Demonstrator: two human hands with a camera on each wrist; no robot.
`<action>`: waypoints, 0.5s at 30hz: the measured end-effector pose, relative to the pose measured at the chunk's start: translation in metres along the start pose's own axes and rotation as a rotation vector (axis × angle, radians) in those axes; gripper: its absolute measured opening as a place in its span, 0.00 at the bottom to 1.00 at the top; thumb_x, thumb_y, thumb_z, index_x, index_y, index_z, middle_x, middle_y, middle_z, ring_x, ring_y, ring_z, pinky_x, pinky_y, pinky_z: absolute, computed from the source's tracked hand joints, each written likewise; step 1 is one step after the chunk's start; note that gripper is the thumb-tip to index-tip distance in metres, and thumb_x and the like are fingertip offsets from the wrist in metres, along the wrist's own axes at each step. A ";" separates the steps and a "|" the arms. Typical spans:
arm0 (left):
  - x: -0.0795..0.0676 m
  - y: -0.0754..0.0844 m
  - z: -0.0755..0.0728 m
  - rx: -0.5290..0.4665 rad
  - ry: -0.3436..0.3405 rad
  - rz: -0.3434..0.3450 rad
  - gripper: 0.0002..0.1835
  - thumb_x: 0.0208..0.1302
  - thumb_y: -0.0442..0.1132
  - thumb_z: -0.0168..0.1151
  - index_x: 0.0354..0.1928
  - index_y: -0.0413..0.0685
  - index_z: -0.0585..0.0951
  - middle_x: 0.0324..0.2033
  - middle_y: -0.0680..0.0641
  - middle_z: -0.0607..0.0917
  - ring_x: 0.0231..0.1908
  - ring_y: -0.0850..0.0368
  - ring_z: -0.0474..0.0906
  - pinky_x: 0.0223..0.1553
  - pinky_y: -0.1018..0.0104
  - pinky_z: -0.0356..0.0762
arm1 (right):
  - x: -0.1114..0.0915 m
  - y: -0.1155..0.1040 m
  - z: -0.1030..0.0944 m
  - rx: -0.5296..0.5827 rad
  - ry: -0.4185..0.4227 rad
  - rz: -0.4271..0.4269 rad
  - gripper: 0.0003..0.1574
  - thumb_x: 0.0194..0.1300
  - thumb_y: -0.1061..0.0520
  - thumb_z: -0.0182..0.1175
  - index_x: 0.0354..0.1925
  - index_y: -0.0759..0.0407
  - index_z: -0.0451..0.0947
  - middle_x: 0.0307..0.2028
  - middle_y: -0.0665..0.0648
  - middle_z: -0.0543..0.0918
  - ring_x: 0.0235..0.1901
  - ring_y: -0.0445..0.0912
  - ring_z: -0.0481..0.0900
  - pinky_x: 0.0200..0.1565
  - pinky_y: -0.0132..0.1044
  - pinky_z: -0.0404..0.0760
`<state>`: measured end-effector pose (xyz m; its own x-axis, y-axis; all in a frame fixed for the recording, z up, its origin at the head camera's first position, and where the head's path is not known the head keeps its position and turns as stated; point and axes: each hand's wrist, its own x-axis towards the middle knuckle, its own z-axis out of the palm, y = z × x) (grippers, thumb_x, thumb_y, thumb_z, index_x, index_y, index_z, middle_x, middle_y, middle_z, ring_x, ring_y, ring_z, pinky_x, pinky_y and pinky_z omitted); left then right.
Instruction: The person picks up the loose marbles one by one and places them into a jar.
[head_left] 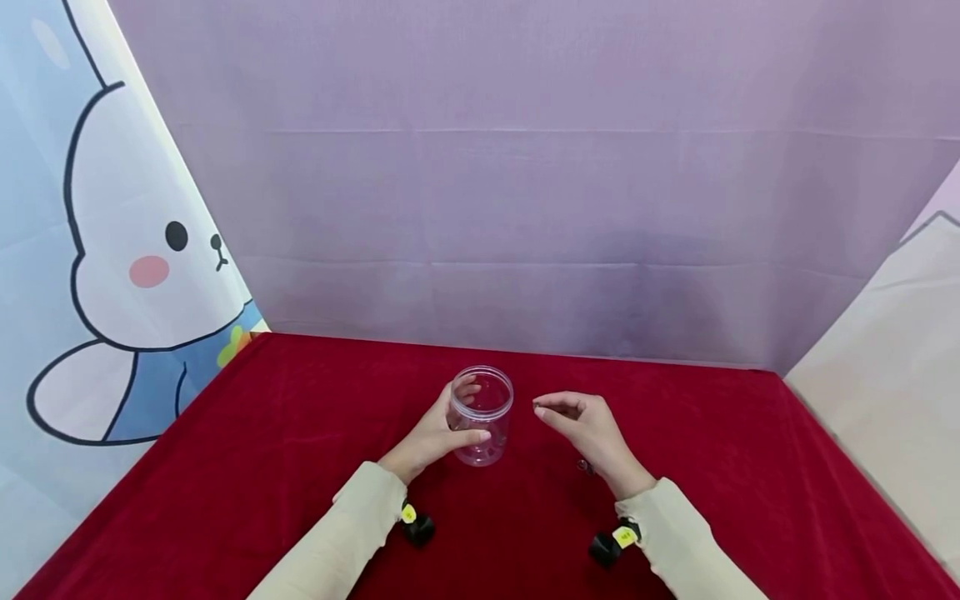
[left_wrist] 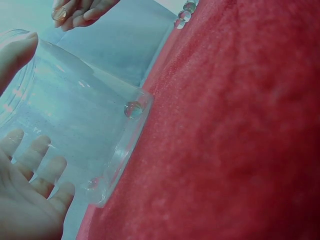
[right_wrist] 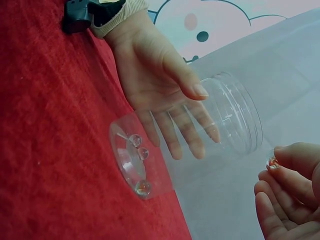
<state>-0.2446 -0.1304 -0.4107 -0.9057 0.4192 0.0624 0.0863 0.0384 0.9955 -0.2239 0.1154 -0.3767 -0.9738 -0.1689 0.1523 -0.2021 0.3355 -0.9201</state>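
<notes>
A clear, wide-mouthed jar (head_left: 491, 450) stands upright on the red cloth with no lid on it. My left hand (head_left: 431, 435) grips its side, thumb on the near side and fingers round the far side. Through the wall in the right wrist view, three glass marbles (right_wrist: 143, 188) show at the jar's bottom. To the right of the jar, my right hand (head_left: 588, 427) pinches a clear marble (right_wrist: 272, 163) with an orange inside between thumb and forefinger, a little apart from the rim. Several loose marbles (left_wrist: 184, 16) lie on the cloth, partly hidden by the right wrist in the head view.
A red velvet cloth (head_left: 300, 467) covers the table. Behind it hangs a plain lilac curtain (head_left: 525, 208), with a cartoon-printed sheet (head_left: 120, 250) along the left and a pale sheet (head_left: 892, 358) along the right. Each wrist wears a small black camera (head_left: 417, 529).
</notes>
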 end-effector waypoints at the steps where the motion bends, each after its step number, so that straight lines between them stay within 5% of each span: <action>1: 0.002 -0.003 -0.001 -0.002 0.002 0.002 0.46 0.55 0.31 0.66 0.71 0.56 0.50 0.70 0.41 0.57 0.69 0.43 0.51 0.66 0.47 0.57 | 0.000 -0.001 0.001 0.003 0.002 0.000 0.16 0.60 0.57 0.65 0.46 0.61 0.82 0.44 0.58 0.85 0.41 0.45 0.81 0.43 0.32 0.79; 7: 0.010 -0.021 -0.002 -0.004 0.024 0.015 0.46 0.55 0.32 0.67 0.70 0.61 0.52 0.69 0.43 0.58 0.69 0.47 0.52 0.66 0.47 0.56 | 0.004 -0.004 0.004 0.009 0.022 -0.002 0.16 0.60 0.58 0.64 0.47 0.62 0.82 0.43 0.57 0.85 0.41 0.43 0.82 0.43 0.32 0.79; 15: 0.009 -0.022 -0.002 -0.004 0.029 0.036 0.44 0.56 0.34 0.67 0.70 0.63 0.53 0.68 0.45 0.60 0.68 0.47 0.54 0.65 0.46 0.57 | 0.008 -0.008 0.008 0.030 0.041 -0.013 0.16 0.60 0.57 0.65 0.46 0.63 0.82 0.41 0.57 0.85 0.39 0.42 0.81 0.43 0.31 0.78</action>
<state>-0.2552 -0.1291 -0.4322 -0.9137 0.3938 0.1001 0.1175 0.0202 0.9929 -0.2290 0.1044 -0.3714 -0.9748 -0.1346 0.1780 -0.2117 0.3056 -0.9283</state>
